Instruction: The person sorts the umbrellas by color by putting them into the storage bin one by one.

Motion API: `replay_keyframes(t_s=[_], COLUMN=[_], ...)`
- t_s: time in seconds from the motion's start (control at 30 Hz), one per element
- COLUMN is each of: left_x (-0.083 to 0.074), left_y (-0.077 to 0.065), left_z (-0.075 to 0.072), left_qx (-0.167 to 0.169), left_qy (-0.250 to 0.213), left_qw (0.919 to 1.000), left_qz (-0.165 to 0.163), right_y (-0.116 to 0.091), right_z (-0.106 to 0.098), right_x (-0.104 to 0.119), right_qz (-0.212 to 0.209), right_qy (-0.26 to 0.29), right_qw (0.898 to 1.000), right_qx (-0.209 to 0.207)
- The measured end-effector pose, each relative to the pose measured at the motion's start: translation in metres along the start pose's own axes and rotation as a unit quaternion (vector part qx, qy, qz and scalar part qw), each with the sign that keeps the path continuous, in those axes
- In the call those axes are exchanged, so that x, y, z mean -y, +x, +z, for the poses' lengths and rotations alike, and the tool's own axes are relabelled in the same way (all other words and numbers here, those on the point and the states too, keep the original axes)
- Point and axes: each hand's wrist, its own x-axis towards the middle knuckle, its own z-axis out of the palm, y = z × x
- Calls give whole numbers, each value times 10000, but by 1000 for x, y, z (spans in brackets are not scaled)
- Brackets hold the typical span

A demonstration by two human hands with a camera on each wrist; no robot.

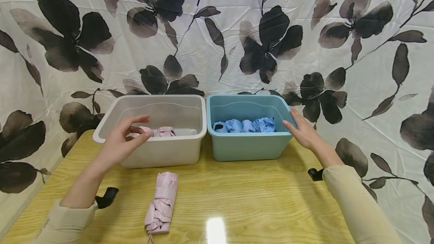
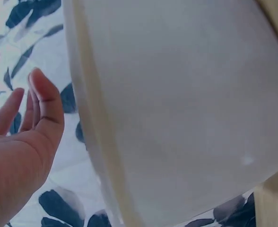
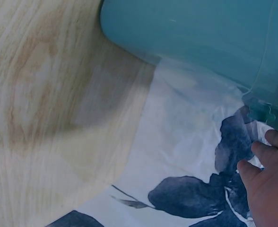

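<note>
My left hand [image 1: 123,140] hovers over the near left part of a white bin [image 1: 162,153], its fingers bent loosely and holding nothing. Pink folded bundles [image 1: 165,131] lie inside that bin, partly hidden by the hand and the near rim. My right hand [image 1: 305,131] rests at the right rim of a blue-green bin [image 1: 251,148], fingers mostly straight; the right wrist view shows its fingertips beside the bin's outer wall. Several blue folded bundles [image 1: 249,125] lie in a row in this bin. In front of the white bin a pink folded umbrella [image 1: 162,202] lies on the table.
Both bins stand side by side at the back of a yellow wood-grain table [image 1: 257,195]. A white cloth with dark flowers [image 1: 217,40] hangs behind and at the sides. Dark wrist mounts [image 1: 107,198] show at both cuffs.
</note>
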Motion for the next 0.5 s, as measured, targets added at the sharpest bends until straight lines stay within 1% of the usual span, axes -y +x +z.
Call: replay_keyframes(t_s=[0.13,0.27,0.4,0.5], left_x=[2,4,11,21], left_y=[-18,-37,-54,-64], left_z=[12,25,38,46], left_qx=[-127,-31,156,346], left_qy=[-260,-387,-253,-92], left_qw=[9993,9984,9982,9975], left_qz=[241,403,527,611], right_y=[0,0,0,1], right_z=[1,2,1,1], right_x=[-1,-2,-1,-1], right_qz=[-9,-40,-54,-55], right_qy=[25,39,35,37], right_qw=[10000,10000,10000,10000], right_qx=[-31,-32,-59,-46])
